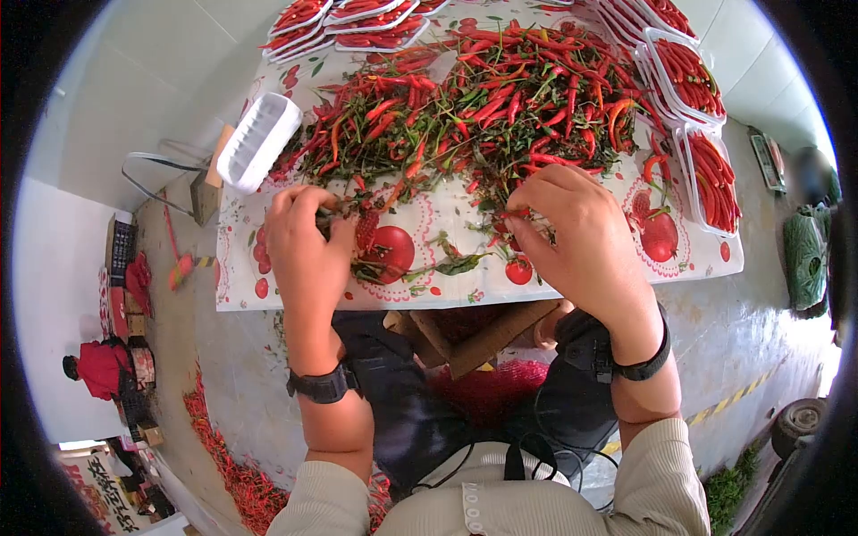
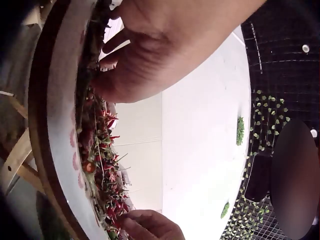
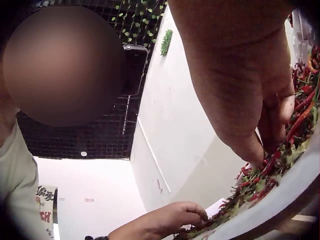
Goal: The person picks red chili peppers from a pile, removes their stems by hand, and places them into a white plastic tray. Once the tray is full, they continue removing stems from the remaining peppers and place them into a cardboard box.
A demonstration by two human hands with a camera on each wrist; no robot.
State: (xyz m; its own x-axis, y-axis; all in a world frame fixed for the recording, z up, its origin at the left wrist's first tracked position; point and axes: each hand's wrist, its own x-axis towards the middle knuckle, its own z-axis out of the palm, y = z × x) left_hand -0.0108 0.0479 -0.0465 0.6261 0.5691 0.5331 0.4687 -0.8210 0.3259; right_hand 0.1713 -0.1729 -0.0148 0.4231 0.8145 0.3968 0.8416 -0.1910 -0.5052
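A heap of red chili peppers (image 1: 500,98) mixed with green stems and leaves spreads over a flowered tablecloth (image 1: 474,286). At its near left edge is my left hand (image 1: 308,241), fingers bent over dark leafy bits; I cannot tell whether it grips any. In the left wrist view, the left hand's fingers (image 2: 117,42) are spread apart against the heap. My right hand (image 1: 576,237) is at the near right edge, pinching a red chili pepper (image 1: 514,214) between thumb and fingertips. Loose leaves (image 1: 460,264) lie on the cloth between the hands.
An empty white tray (image 1: 259,143) is left of the heap. Filled chili trays are stacked at the back left (image 1: 375,36) and along the right edge (image 1: 710,179). A cardboard box (image 1: 483,344) sits beneath the table's front edge. More red chilies (image 1: 241,478) lie on the floor.
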